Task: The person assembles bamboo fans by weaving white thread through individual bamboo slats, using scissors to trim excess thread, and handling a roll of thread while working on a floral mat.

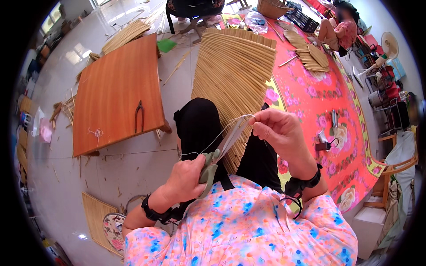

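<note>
You seem to be at trimming thread: your left hand grips the green-handled scissors, blades angled far and right; your right hand pinches the pale thread by their tips. The slatted panel lies over your lap, long axis far to near. Cutting calls for taut thread, fingers clear.
</note>
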`<state>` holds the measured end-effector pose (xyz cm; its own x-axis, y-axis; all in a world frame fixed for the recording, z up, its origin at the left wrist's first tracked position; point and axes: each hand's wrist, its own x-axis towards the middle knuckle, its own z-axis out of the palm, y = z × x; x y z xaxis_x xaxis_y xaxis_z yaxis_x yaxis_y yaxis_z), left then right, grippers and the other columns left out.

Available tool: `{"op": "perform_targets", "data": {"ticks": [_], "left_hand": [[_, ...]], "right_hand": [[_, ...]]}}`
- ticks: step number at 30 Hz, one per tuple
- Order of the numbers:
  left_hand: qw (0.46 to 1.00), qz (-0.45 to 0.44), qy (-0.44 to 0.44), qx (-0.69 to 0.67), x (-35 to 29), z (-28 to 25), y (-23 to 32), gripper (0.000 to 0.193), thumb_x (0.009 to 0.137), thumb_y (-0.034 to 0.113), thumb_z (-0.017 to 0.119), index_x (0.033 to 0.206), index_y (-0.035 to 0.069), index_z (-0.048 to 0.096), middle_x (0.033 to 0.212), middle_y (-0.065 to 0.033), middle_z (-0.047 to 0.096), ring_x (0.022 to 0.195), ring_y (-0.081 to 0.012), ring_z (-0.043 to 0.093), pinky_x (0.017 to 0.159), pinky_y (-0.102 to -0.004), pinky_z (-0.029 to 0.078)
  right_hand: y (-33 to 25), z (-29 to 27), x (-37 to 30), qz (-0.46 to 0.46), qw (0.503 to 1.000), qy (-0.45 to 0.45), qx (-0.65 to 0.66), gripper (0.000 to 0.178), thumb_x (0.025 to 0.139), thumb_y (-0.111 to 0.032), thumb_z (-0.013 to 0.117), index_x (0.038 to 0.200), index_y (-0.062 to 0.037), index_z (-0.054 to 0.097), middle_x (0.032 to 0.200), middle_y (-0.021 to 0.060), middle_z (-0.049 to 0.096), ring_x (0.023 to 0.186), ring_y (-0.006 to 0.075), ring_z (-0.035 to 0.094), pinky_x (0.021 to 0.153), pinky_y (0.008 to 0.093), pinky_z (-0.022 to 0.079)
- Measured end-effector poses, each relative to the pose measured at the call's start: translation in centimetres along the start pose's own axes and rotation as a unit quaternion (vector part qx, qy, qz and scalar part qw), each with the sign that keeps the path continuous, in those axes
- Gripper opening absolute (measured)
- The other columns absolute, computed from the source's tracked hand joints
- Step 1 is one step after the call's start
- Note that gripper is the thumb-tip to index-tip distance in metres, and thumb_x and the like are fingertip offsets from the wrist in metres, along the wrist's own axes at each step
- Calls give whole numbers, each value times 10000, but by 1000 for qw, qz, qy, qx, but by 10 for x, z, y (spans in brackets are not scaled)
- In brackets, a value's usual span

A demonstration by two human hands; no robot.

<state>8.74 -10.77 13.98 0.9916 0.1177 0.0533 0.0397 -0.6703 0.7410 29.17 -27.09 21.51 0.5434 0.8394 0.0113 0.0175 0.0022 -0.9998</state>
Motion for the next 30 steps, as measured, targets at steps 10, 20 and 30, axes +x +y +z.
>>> {"op": "perform_targets", "data": {"ticks": [10,20,30], "left_hand": [[997,52,50,30,11,-7,8,323,649,121,709,850,29,473,643,-161,531,608,-380,555,532,-433,428],[995,52,61,66,14,-5,14,281,684,113,676,848,21,466,623,-167,530,598,-377,559,525,-439,426],[993,60,67,76,13,1,13,255,710,98,661,854,13,469,613,-159,528,588,-365,558,511,-440,419]], "right_hand": [[2,5,-4,-3,999,-8,-37,111,870,-33,617,957,35,629,798,-22,619,716,8,561,631,164,453],[-3,5,-10,-12,997,7,-70,108,858,-18,622,952,34,638,782,-13,608,699,15,553,610,179,444],[-1,9,-11,-34,998,28,-53,106,855,-1,620,949,45,639,783,0,613,708,22,571,615,178,461]]}}
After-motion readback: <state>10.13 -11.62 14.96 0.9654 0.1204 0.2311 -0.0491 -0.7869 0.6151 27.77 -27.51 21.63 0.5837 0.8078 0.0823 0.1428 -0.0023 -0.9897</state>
